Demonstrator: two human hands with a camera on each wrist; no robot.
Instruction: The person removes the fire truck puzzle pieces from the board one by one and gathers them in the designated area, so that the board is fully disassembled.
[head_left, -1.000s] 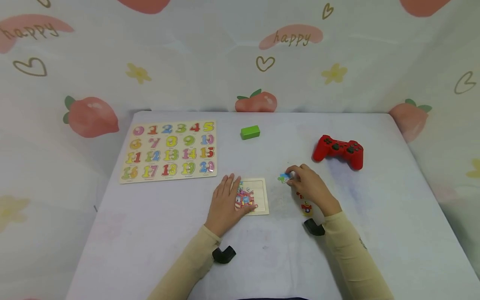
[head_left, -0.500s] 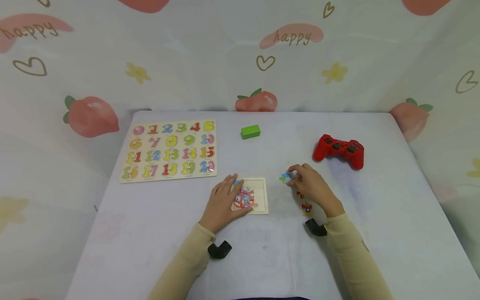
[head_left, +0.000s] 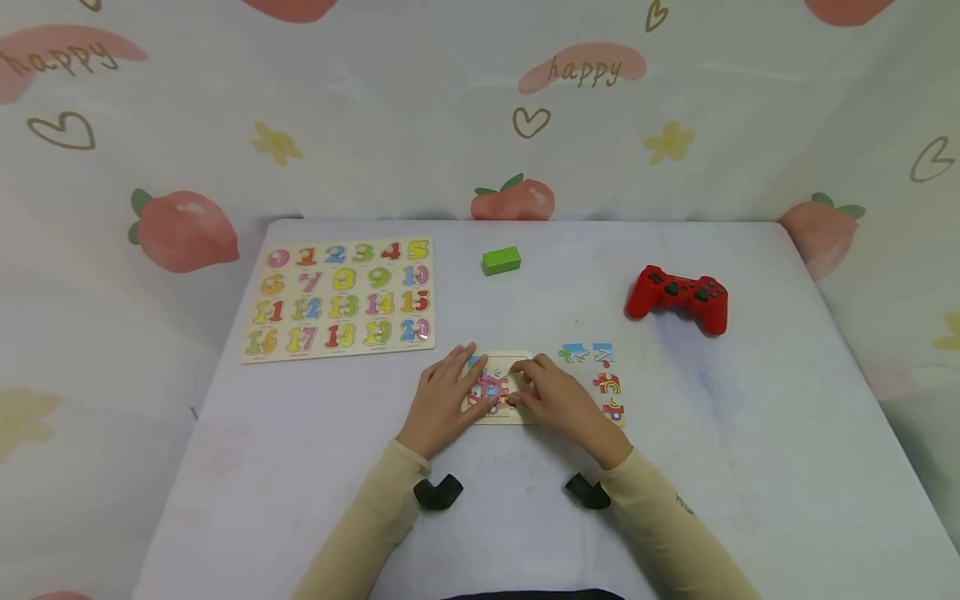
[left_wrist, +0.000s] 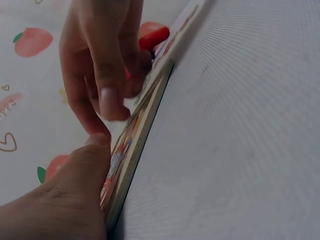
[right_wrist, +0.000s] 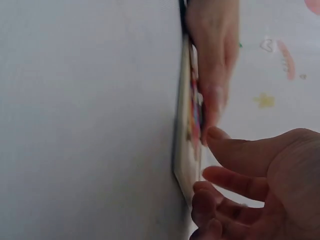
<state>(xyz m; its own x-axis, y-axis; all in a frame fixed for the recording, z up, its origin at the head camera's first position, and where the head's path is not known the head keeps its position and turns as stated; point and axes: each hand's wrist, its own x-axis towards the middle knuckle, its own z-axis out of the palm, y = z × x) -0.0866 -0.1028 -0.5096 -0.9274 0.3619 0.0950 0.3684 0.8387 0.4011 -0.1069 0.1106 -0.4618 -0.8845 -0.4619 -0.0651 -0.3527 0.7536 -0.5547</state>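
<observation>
A small wooden jigsaw board [head_left: 504, 354] lies at the middle of the table, with joined pink-and-blue pieces [head_left: 491, 388] in its left part. My left hand [head_left: 444, 406] rests over its left side, fingers stretched out and thumb along the near edge. My right hand [head_left: 566, 400] hovers over the board's right side, fingers loosely bent, thumb and forefinger apart. Nothing shows between them in the right wrist view, where the right thumb [right_wrist: 245, 152] is close to the board. Loose jigsaw pieces lie right of the board: two blue-topped ones [head_left: 573, 353] and two red-and-yellow ones [head_left: 607, 383].
A number puzzle board [head_left: 322, 312] lies at the back left. Behind the jigsaw board is a green block [head_left: 501, 261], and a red game controller [head_left: 678, 300] lies to the right. A patterned cloth [head_left: 405, 108] hangs along the table's far edge.
My right hand has let go of the blue-topped jigsaw piece and moved left and nearer, over the board. The loose pieces it covered now show. The left hand stays on the board.
</observation>
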